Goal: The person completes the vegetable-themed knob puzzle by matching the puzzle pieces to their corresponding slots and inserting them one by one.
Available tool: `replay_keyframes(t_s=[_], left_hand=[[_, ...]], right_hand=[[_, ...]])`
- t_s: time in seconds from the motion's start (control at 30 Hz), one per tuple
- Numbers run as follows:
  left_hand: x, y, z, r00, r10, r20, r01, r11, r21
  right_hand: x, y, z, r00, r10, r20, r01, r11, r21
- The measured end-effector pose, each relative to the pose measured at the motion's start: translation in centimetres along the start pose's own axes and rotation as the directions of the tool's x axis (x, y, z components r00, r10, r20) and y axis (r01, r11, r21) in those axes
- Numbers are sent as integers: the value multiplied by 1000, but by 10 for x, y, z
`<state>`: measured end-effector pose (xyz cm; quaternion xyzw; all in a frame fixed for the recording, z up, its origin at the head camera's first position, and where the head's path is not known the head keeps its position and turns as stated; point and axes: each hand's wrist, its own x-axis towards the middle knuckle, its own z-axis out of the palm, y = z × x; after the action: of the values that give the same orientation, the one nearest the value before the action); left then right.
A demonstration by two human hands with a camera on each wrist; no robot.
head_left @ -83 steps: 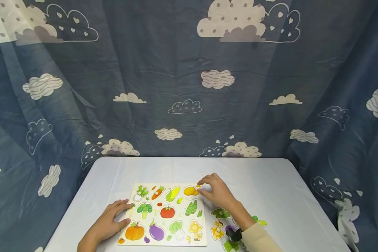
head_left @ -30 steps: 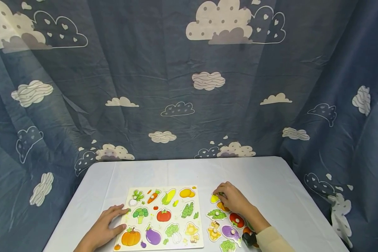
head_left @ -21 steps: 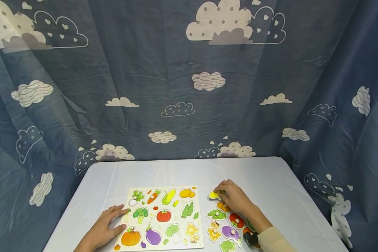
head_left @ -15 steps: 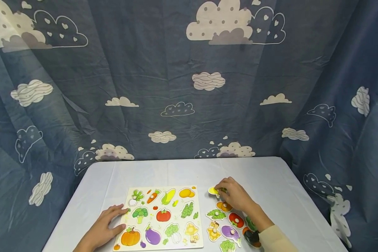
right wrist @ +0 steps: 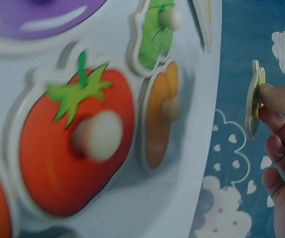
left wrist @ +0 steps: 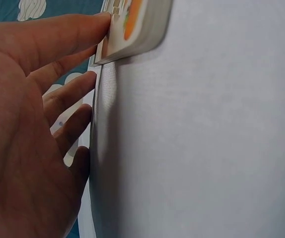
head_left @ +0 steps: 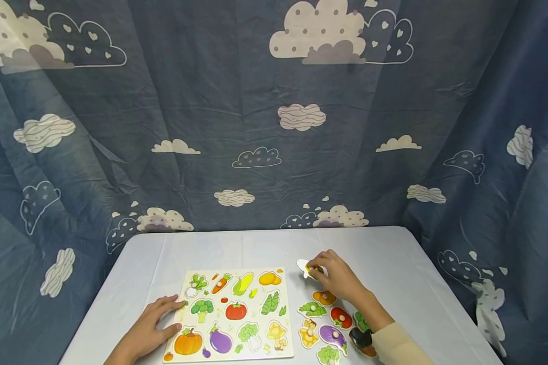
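Observation:
My right hand (head_left: 338,276) pinches a yellow-and-green corn puzzle piece (head_left: 303,265) above the white table, right of the board. In the right wrist view the corn piece (right wrist: 253,104) stands edge-on between thumb and fingers, clear of the tabletop. A flat vegetable puzzle board (head_left: 260,350) lies at the centre-left, with printed pictures of a tomato, pumpkin, eggplant, corn and others. My left hand (head_left: 146,324) is spread at its left edge, a fingertip touching the board. The left wrist view shows the loose fingers and thumb of the left hand (left wrist: 38,99) by the board's corner (left wrist: 147,39).
Several knobbed pieces lie right of the board: a tomato (head_left: 341,318), an eggplant (head_left: 333,336), a mushroom-like yellow piece (head_left: 308,336), a leafy green vegetable (head_left: 329,355), an orange-brown piece (head_left: 324,297) and a green one (head_left: 312,309). A dark cloud-printed curtain (head_left: 255,101) hangs behind the table (head_left: 237,248).
My right hand has gone from the board's upper right corner to the loose pieces, taken hold of the corn piece and lifted it up and away. The left hand stays at the board's edge.

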<state>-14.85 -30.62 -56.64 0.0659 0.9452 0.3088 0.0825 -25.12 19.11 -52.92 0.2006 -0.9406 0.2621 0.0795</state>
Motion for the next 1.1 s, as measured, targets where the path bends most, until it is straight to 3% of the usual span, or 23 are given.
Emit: replay_keyframes(t_s=[0.67, 1.1], left_hand=[[0, -3, 1, 1000, 0, -11, 0, 1000, -4], [0, 1, 2, 1000, -30, -3, 29, 999, -13]], right_hand=[[31, -47, 23, 995, -91, -51, 94, 994, 57], [41, -71, 48, 994, -86, -69, 94, 989, 114]])
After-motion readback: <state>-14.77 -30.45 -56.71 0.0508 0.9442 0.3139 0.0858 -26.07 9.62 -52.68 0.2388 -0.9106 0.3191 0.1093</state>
